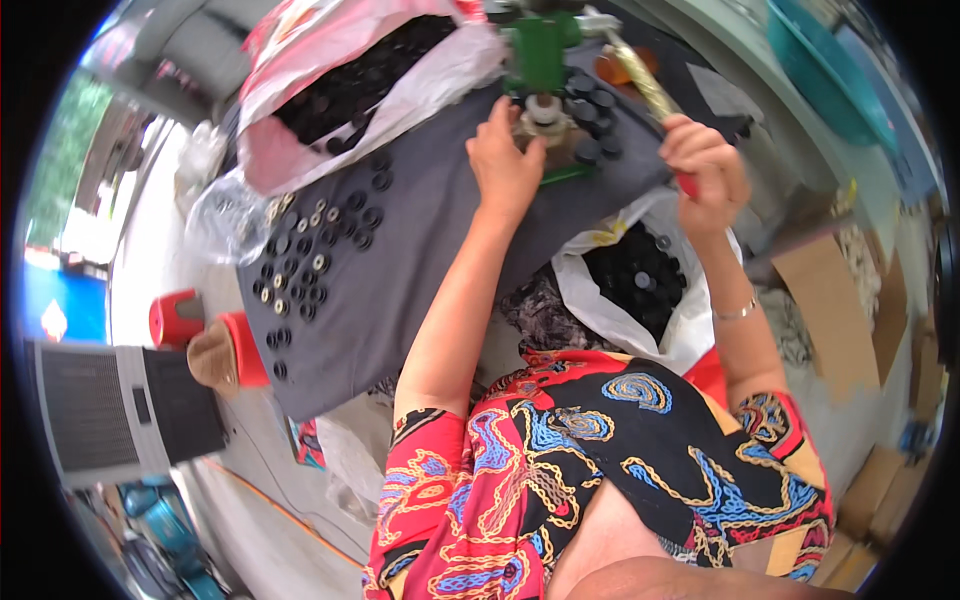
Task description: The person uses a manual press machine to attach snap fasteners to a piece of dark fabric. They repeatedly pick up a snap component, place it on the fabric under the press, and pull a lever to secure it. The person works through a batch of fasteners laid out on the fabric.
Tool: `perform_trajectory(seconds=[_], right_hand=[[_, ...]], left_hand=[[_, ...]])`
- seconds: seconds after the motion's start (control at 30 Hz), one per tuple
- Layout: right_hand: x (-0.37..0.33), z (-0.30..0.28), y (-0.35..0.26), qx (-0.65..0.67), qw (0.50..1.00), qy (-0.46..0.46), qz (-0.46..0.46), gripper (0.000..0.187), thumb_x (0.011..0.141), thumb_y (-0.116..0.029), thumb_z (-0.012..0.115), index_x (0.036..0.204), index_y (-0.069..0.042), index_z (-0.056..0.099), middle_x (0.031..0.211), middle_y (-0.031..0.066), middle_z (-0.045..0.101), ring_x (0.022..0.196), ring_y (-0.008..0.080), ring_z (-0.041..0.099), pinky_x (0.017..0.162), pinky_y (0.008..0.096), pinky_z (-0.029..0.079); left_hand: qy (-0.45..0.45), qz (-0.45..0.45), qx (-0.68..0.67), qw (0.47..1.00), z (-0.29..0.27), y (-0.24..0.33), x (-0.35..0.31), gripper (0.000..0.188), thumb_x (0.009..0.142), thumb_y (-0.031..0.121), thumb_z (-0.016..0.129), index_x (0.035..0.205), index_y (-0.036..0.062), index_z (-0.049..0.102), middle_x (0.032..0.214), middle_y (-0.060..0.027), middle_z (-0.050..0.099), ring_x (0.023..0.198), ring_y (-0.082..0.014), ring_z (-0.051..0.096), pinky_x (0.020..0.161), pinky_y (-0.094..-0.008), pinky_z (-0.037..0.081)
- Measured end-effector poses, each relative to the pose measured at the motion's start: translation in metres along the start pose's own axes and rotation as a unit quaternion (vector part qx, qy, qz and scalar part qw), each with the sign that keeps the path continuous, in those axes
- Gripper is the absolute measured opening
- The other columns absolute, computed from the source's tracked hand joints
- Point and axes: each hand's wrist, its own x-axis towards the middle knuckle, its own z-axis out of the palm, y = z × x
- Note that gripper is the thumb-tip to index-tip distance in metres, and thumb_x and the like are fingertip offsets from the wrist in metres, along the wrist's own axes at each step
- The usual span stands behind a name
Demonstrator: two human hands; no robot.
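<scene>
A green hand press stands at the far side of the grey-covered table, with a pale round die below its body. My left hand rests at the press's left side, thumb and fingers apart around the die area; no part shows in its grasp. Up at the right, my right hand is closed around the end of the press's lever, where a bit of red grip shows. Black round caps are clustered just right of the press. Under the die, what sits there is hard to make out.
Loose black and pale caps lie scattered on the table's left. A pink-white sack of black pieces lies behind them. Near my lap, a white bag holds more caps. Red stools and a mesh-sided box stand at left.
</scene>
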Motion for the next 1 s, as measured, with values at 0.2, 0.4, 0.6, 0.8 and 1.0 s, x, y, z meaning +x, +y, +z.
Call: perform_trajectory(seconds=[0.2, 0.4, 0.6, 0.8, 1.0], right_hand=[[0.001, -0.01, -0.001, 0.056, 0.997, 0.028, 0.039, 0.012, 0.088, 0.003, 0.044, 0.079, 0.004, 0.052, 0.074, 0.0168, 0.055, 0.068, 0.0251, 0.055, 0.086, 0.0509, 0.049], [0.066, -0.006, -0.008, 0.012, 0.994, 0.019, 0.107, 0.017, 0.093, -0.003, 0.043, 0.079, 0.004, 0.05, 0.072, 0.0152, 0.054, 0.067, 0.0242, 0.054, 0.082, 0.0443, 0.051], [0.136, -0.029, 0.037, -0.031, 0.987, 0.026, 0.152, 0.022, 0.097, -0.01, 0.044, 0.083, 0.005, 0.054, 0.075, 0.0119, 0.055, 0.07, 0.0231, 0.055, 0.083, 0.038, 0.049], [0.17, -0.03, 0.063, 0.115, 0.944, 0.101, 0.292, 0.02, 0.097, -0.014, 0.049, 0.087, 0.003, 0.056, 0.077, 0.0107, 0.053, 0.077, 0.0231, 0.055, 0.088, 0.0371, 0.046], [0.172, -0.027, 0.069, 0.11, 0.939, 0.106, 0.308, 0.019, 0.098, -0.016, 0.051, 0.094, 0.002, 0.056, 0.077, 0.0095, 0.052, 0.081, 0.0242, 0.056, 0.092, 0.0371, 0.045]], left_hand=[[0.024, 0.064, 0.127, 0.99, -0.078, -0.005, -0.036, 0.04, 0.074, 0.009, 0.072, 0.114, 0.0051, 0.066, 0.116, -0.0121, 0.068, 0.104, -0.0306, 0.062, 0.087, -0.0422, 0.045], [0.027, -0.044, 0.38, 0.924, -0.162, -0.056, -0.082, 0.031, 0.079, 0.012, 0.066, 0.109, 0.0052, 0.068, 0.117, -0.0137, 0.066, 0.106, -0.0312, 0.059, 0.088, -0.0466, 0.044], [-0.052, -0.017, 0.364, 0.93, -0.176, -0.063, -0.095, 0.012, 0.075, 0.01, 0.067, 0.087, 0.0065, 0.065, 0.094, -0.0106, 0.063, 0.092, -0.0301, 0.058, 0.077, -0.045, 0.044], [-0.113, -0.052, 0.367, 0.922, -0.183, -0.058, -0.086, 0.015, 0.076, 0.011, 0.064, 0.09, 0.0099, 0.068, 0.088, -0.0124, 0.062, 0.087, -0.0319, 0.062, 0.07, -0.0438, 0.052], [-0.184, -0.038, 0.319, 0.929, -0.201, -0.056, -0.08, 0.027, 0.075, 0.008, 0.066, 0.101, 0.0095, 0.068, 0.089, -0.0147, 0.063, 0.083, -0.0335, 0.065, 0.073, -0.0447, 0.053]])
